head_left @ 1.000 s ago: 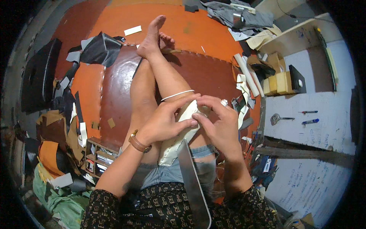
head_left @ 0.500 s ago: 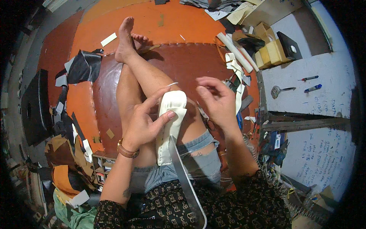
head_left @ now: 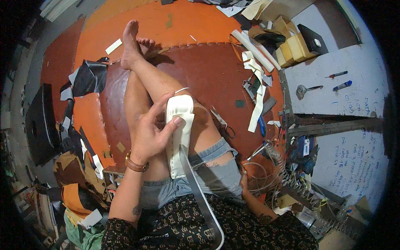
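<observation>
My left hand (head_left: 151, 134) grips a cream leather piece (head_left: 178, 139), thumb pressed on its front and fingers behind. The piece is long, rounded at its top, and has stitches down its left edge. A grey strap (head_left: 198, 189) with a white edge runs from its lower part down over my shirt. A short white thread (head_left: 181, 89) sticks out near its top. Lowered beside my right hip, my right hand (head_left: 244, 180) is mostly hidden by my shorts, and its fingers do not show clearly.
Scissors (head_left: 219, 118) lie beside my right knee. Cream strips (head_left: 256, 108) and white rolls (head_left: 255, 50) lie at the right. A pen-like marker (head_left: 342, 86) rests on a white board. Black leather scraps (head_left: 91, 76) lie at the left, and a coiled hose (head_left: 273, 156) at the lower right.
My right hand has dropped from beside the top of the leather piece to my right hip. My left hand still holds the piece, now slightly further left in view.
</observation>
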Demonstrator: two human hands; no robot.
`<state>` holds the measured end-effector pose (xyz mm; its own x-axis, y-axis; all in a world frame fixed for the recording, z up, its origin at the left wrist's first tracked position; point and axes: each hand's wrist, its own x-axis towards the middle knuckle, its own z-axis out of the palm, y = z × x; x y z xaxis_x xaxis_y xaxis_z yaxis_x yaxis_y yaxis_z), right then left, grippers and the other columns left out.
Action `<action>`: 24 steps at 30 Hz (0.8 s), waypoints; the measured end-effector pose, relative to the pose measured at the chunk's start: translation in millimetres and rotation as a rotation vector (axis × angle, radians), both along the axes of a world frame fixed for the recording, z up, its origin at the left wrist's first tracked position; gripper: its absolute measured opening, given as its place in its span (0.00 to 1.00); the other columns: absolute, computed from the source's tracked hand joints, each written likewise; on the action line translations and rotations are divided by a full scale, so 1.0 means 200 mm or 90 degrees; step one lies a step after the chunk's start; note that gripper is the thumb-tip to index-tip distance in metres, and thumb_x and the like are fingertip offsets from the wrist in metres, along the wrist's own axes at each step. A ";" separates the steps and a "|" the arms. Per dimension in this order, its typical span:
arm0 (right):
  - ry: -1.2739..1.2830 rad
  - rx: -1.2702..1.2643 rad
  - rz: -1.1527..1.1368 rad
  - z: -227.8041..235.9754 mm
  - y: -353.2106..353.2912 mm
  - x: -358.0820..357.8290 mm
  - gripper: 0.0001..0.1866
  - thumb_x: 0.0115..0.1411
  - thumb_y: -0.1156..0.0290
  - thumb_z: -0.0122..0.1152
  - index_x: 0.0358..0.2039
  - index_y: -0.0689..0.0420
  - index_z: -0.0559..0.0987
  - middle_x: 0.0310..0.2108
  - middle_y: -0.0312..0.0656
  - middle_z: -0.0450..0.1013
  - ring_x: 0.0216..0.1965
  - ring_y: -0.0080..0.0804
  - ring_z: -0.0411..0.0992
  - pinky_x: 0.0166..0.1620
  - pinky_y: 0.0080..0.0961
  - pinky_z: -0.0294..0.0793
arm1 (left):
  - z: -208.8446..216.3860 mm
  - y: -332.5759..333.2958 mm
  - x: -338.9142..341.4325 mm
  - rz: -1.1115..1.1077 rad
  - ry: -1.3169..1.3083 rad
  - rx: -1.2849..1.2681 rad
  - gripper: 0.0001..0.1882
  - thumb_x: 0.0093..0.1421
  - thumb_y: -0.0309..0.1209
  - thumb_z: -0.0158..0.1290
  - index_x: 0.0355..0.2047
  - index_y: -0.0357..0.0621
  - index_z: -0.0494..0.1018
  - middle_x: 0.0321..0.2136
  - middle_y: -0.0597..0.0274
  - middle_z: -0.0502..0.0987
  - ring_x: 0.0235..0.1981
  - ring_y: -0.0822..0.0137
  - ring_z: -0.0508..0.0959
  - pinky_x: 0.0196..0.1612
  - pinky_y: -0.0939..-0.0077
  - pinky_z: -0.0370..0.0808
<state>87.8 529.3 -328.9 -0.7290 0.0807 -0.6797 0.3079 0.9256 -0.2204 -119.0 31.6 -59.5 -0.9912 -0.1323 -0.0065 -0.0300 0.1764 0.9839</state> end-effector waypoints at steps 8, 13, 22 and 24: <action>0.082 0.059 -0.024 -0.17 0.34 0.38 0.44 0.64 0.72 0.60 0.79 0.53 0.54 0.59 0.68 0.73 0.56 0.69 0.73 0.56 0.54 0.74 | -0.05 0.02 0.01 0.010 0.014 0.006 0.31 0.66 0.27 0.64 0.69 0.37 0.69 0.55 0.51 0.83 0.53 0.65 0.83 0.56 0.69 0.80; 0.029 -0.058 -0.043 0.12 0.18 0.34 0.39 0.68 0.68 0.57 0.78 0.51 0.57 0.63 0.63 0.72 0.56 0.67 0.75 0.55 0.57 0.75 | -0.01 0.04 0.00 -0.030 -0.050 0.034 0.33 0.70 0.24 0.58 0.73 0.38 0.62 0.63 0.51 0.77 0.61 0.64 0.78 0.63 0.67 0.76; 0.121 -0.269 -0.191 0.06 -0.19 -0.16 0.21 0.71 0.59 0.62 0.58 0.59 0.79 0.49 0.50 0.80 0.48 0.45 0.79 0.51 0.40 0.78 | -0.03 0.05 -0.01 0.007 0.026 0.031 0.31 0.66 0.24 0.62 0.68 0.36 0.69 0.50 0.52 0.85 0.50 0.65 0.84 0.55 0.69 0.81; 0.036 -0.245 -0.148 0.00 -0.25 -0.18 0.21 0.71 0.60 0.63 0.57 0.59 0.79 0.48 0.49 0.80 0.47 0.43 0.79 0.51 0.39 0.78 | -0.03 0.04 -0.01 0.007 0.007 -0.016 0.31 0.64 0.29 0.65 0.66 0.39 0.72 0.47 0.48 0.86 0.45 0.65 0.87 0.48 0.70 0.83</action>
<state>51.4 479.2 -329.3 -0.7586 -0.0043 -0.6516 0.4752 0.6805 -0.5577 -120.4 39.1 -64.6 -0.9897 -0.1430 0.0081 -0.0210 0.2011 0.9793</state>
